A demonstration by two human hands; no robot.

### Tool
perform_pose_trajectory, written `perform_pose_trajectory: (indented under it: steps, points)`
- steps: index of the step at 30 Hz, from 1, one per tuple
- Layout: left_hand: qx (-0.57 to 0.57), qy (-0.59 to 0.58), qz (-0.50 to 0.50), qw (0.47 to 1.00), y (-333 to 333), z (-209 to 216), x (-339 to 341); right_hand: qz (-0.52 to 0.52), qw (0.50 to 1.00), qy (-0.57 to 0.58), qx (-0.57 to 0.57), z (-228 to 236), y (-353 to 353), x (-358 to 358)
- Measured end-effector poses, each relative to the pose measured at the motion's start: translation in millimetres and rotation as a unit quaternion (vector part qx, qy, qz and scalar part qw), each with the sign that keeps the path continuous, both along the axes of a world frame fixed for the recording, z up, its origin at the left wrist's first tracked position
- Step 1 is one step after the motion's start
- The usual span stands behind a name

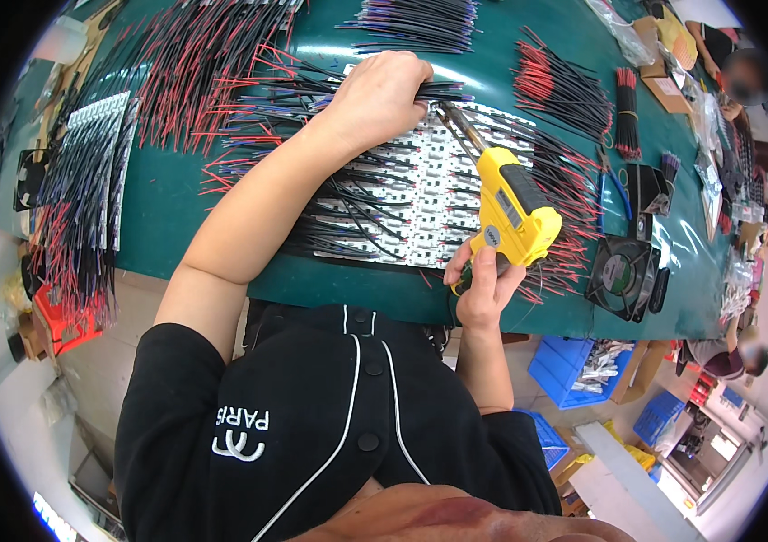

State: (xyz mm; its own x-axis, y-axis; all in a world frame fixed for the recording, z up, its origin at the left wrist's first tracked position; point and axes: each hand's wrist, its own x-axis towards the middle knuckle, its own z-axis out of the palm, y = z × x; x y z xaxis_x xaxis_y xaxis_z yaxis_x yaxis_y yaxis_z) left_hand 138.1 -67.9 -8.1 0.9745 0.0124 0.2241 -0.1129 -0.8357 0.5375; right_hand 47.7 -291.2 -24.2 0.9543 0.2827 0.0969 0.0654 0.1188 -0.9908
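Observation:
My right hand (485, 284) is wrapped round the handle of a yellow soldering gun (512, 212), with a finger near its trigger. The gun's metal tip points up and left, close to the fingertips of my left hand (379, 98). That hand is closed in a pinch at the top of the white circuit board panel (434, 194), on what looks like a black wire; its fingertips are partly hidden. Rows of small boards make up the panel, and black wires (348, 212) with red ends run out from both its sides. My left forearm crosses over the wires on the left.
Bundles of black and red wires (221, 63) lie at the far left and far right of the green table (163, 203). Wired panels (86, 172) hang over the left edge. Blue-handled pliers (616, 191) and a black fan (623, 278) sit on the right; a blue crate (574, 375) stands below.

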Motion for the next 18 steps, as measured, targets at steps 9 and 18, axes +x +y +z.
perform_pose_trajectory:
  steps: [9,18]
  points:
    - [0.013,-0.038,-0.004,0.999,-2.0,-7.7,-0.7,0.001,1.000,0.012,0.014,-2.4,-1.5,1.9]
    - [0.000,-0.044,0.000,0.999,-2.3,-7.0,-2.1,-0.010,0.999,0.016,0.050,2.8,0.1,-1.6]
